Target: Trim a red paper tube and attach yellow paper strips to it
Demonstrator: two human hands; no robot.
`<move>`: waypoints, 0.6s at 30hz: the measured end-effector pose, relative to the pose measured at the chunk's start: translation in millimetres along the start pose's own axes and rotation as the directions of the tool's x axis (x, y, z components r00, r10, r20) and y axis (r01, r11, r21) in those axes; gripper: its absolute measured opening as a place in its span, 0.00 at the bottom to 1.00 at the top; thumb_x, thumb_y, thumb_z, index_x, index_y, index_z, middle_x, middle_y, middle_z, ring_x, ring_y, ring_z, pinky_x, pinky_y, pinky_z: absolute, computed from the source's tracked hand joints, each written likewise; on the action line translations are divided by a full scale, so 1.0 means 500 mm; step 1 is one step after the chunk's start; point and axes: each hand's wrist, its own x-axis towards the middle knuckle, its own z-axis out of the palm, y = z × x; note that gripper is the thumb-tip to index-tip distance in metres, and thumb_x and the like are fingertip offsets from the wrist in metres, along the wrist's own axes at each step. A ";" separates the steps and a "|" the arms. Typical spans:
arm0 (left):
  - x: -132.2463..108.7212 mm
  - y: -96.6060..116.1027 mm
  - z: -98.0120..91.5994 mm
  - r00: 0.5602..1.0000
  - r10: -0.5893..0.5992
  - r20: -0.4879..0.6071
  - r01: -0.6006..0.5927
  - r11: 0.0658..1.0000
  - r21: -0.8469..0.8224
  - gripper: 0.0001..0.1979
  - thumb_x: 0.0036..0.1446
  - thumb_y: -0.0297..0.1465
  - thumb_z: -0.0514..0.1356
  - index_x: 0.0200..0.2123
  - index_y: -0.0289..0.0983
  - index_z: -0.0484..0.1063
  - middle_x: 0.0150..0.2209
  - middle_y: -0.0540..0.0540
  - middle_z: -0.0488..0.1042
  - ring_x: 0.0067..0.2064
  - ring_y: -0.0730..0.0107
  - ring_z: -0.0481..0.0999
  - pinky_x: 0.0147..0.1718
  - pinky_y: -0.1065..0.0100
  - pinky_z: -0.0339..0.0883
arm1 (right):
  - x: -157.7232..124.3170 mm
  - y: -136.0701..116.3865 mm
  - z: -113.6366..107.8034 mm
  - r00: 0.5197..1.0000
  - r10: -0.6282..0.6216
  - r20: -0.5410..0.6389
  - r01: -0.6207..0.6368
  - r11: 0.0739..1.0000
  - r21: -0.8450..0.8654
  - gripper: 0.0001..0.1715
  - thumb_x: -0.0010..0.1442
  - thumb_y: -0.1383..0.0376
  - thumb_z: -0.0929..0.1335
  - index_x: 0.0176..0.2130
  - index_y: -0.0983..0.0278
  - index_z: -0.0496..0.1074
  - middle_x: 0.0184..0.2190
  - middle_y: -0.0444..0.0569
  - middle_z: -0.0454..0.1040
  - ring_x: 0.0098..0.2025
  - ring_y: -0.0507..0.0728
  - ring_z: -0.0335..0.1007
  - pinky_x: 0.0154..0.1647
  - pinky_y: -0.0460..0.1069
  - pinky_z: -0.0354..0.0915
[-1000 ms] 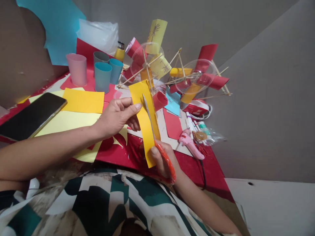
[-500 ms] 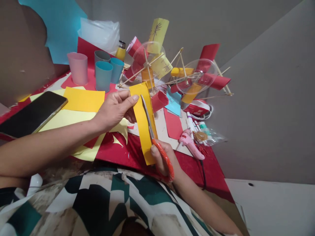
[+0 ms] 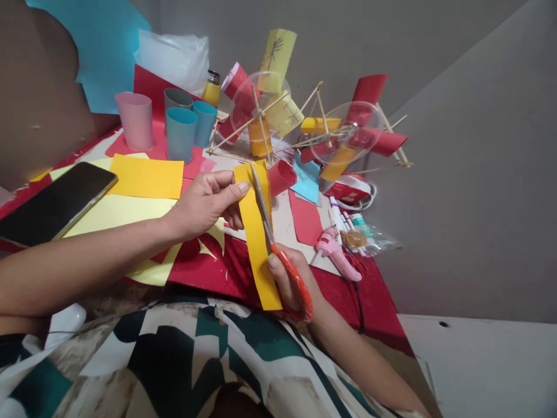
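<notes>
Here's my left hand, thumb and fingers pinching the yellow paper near its top; my right hand curls round the orange-handled scissors, blades along the paper, above the red-covered table.

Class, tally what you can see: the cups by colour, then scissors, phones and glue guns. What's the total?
Pink cups: 1
Grey cups: 1
Blue cups: 2
Scissors, in the right hand: 1 pair
Phones: 1
Glue guns: 1
Total: 7
</notes>
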 end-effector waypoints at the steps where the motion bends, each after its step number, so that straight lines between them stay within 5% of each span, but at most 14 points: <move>1: 0.001 -0.001 -0.001 1.000 -0.005 0.007 0.005 1.000 -0.002 0.17 0.54 0.42 0.68 0.29 0.33 0.71 0.21 0.50 0.75 0.19 0.76 0.74 0.21 0.77 0.71 | 0.000 0.001 0.001 1.000 0.009 -0.002 -0.009 1.000 0.008 0.31 0.61 0.38 0.62 0.26 0.61 0.57 0.20 0.39 0.52 0.21 0.49 0.46 0.18 0.46 0.47; 8: 0.010 -0.008 -0.003 0.998 -0.067 0.014 0.067 0.998 -0.016 0.16 0.54 0.40 0.68 0.29 0.33 0.71 0.21 0.49 0.76 0.20 0.74 0.74 0.21 0.75 0.71 | 0.002 0.006 0.001 1.000 0.017 -0.007 -0.016 0.999 0.034 0.31 0.62 0.39 0.62 0.25 0.60 0.56 0.19 0.39 0.52 0.20 0.49 0.46 0.17 0.46 0.47; 13: 0.006 -0.004 -0.004 0.989 -0.110 0.094 0.112 0.993 -0.021 0.16 0.54 0.39 0.68 0.27 0.33 0.70 0.20 0.47 0.77 0.19 0.74 0.75 0.21 0.76 0.72 | 0.003 0.005 -0.004 1.000 -0.028 -0.007 0.028 0.999 0.022 0.29 0.64 0.42 0.62 0.26 0.62 0.61 0.20 0.42 0.61 0.22 0.50 0.56 0.21 0.46 0.54; 18: 0.008 -0.010 -0.008 0.971 -0.182 0.156 0.185 0.983 -0.004 0.12 0.54 0.36 0.67 0.28 0.33 0.72 0.21 0.49 0.76 0.19 0.76 0.74 0.21 0.76 0.72 | -0.002 0.000 -0.011 0.998 0.049 -0.044 -0.047 0.997 0.059 0.31 0.61 0.38 0.63 0.27 0.62 0.65 0.13 0.39 0.60 0.15 0.50 0.56 0.17 0.47 0.55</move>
